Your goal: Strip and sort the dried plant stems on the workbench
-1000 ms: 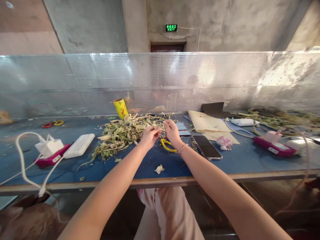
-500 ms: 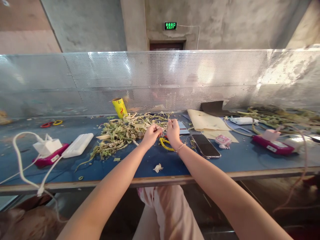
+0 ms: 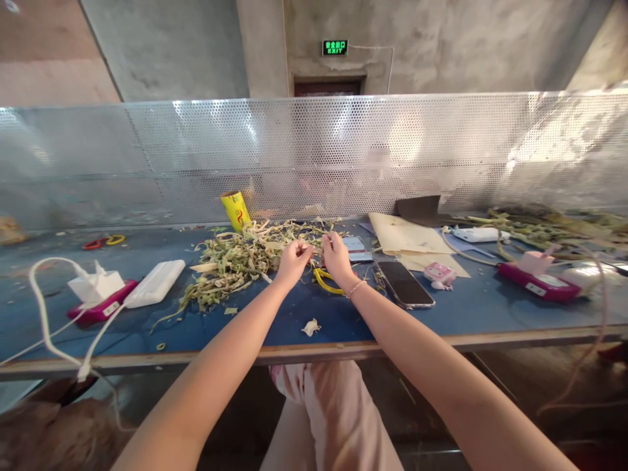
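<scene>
Both hands meet over the blue table, fingers pinched close to each other. My left hand [image 3: 295,263] is closed at the right side of a heap of withered plant pieces [image 3: 230,265]; whatever it pinches is too small to make out. My right hand [image 3: 336,257], with a thin bracelet at the wrist, is likewise closed, its fingertips facing the left ones. What lies between those fingertips cannot be told. Just below the hands rest yellow scissor handles [image 3: 326,282], the blades hidden. A pale scrap [image 3: 311,327] lies nearer the table edge.
Right of my hands lie a black phone [image 3: 406,285], a pink case [image 3: 439,275], tan paper [image 3: 409,234] and a magenta power strip [image 3: 540,282]. A yellow tube [image 3: 236,210] stands behind the heap. At left are a white power bank [image 3: 155,283] and cables. A perforated metal screen [image 3: 196,157] closes the back.
My two hands stay together at nearly the same spot, with the left fingers shifted very slightly. The view has moved a little; the things on the table look unchanged.
</scene>
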### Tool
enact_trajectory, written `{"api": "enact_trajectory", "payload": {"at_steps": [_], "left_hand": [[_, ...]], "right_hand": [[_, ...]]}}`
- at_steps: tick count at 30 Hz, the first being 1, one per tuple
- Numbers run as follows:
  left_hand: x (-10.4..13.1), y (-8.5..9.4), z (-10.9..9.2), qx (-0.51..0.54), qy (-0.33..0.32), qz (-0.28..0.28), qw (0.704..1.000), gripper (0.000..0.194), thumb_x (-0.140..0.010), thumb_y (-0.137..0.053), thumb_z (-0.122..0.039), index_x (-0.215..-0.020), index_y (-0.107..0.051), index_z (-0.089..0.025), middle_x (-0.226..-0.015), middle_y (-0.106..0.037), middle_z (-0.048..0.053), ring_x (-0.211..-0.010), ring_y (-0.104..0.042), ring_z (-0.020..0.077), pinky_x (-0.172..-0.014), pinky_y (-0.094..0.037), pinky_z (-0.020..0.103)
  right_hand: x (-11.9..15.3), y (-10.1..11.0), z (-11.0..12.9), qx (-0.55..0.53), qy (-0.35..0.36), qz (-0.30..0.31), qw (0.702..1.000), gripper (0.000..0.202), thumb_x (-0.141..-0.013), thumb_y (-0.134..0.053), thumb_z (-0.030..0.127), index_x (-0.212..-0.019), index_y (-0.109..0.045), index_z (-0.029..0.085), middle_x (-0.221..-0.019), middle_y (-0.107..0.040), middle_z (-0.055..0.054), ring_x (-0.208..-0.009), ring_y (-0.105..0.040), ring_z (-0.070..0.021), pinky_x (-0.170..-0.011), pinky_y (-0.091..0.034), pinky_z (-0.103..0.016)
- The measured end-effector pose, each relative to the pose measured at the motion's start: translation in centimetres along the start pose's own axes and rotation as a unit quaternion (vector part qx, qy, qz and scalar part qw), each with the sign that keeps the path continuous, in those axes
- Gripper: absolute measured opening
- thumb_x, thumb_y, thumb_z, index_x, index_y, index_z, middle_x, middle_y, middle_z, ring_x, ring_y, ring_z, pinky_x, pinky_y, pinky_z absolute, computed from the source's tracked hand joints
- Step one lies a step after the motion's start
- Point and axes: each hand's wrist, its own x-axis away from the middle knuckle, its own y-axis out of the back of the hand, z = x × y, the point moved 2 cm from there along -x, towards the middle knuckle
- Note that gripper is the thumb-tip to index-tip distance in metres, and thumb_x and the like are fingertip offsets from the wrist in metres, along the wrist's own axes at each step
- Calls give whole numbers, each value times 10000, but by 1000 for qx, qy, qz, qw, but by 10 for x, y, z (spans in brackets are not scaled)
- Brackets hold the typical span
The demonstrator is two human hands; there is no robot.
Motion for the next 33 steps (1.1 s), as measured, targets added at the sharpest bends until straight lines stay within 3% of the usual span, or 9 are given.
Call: {"api": "enact_trajectory", "payload": {"at_steps": [3, 12, 21, 27, 33], "left_hand": [[0, -1, -1, 16, 5, 8, 1000, 274, -617, -672, -324, -606, -444, -173, -530, -516, -41, -498, -464, 80, -530, -351, 218], [3, -3, 3, 49, 32, 32, 998, 281, -583, -698, -354, -600, -500, -155, -505, -520, -37, -490, -472, 80, -525, -367, 222], [1, -3, 4, 37, 54, 1, 998, 294, -553, -708, -332, -582, -475, -154, -501, -529, -36, -479, -465, 80, -510, -352, 222], [-1, -3, 7, 147, 115, 0, 982, 306, -521, -717, -336, -562, -485, -141, -492, -514, -38, -459, -432, 55, -501, -339, 207], [-1, -2, 6, 161, 128, -4, 979, 286, -530, -715, -306, -563, -487, -137, -497, -511, -37, -445, -415, 43, -487, -329, 197]], "right_hand": [[1, 1, 3, 69, 23, -22, 997, 180, -794, -415, 346, -660, -394, 228, -515, -400, 50, -495, -379, -112, -512, -272, -239], [3, 0, 6, 64, 18, -24, 997, 191, -799, -399, 336, -644, -382, 226, -514, -383, 53, -507, -373, -115, -520, -267, -236], [3, -3, 5, 113, 20, 37, 993, 170, -783, -371, 339, -658, -382, 224, -523, -426, 45, -510, -406, -124, -548, -290, -248], [-2, -5, 0, 76, 9, 50, 996, 182, -755, -412, 367, -662, -422, 211, -511, -407, 54, -510, -389, -107, -533, -294, -233], [-4, -4, -3, 30, -11, 33, 999, 180, -777, -402, 377, -703, -420, 214, -466, -332, 79, -425, -312, -83, -459, -253, -220]]}}
